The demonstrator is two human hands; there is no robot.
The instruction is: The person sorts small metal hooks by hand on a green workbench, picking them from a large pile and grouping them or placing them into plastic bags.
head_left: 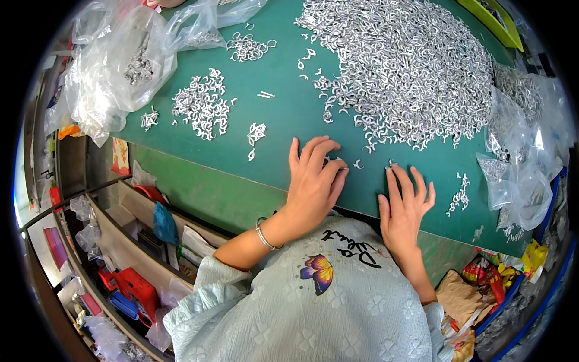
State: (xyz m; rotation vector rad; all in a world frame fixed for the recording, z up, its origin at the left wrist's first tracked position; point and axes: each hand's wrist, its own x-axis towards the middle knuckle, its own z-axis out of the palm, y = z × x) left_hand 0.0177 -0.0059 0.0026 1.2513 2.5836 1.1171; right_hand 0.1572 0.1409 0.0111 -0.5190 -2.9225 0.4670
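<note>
Tabletop (286, 120) opens left of the metal-crescent heap (416, 72). Off its near edge, our left hand (313, 181) curls, grip unclear; our right hand (404, 208) spreads.

Bright, fairly even light across the green tabletop (289, 114), white glare on the clear plastic bag (99, 90), dimmer shelving (136, 235) at lower left, left hand (313, 172) and right hand (405, 202) reasonably sharp, strong fisheye bending toward the rim, black corners, fine detail merging in the silvery pile (410, 72).

Black cursive lettering (360, 251) slants across the shirt (329, 311), lower centre; print on the packets (484, 276), lower right, is too small to read.
</note>
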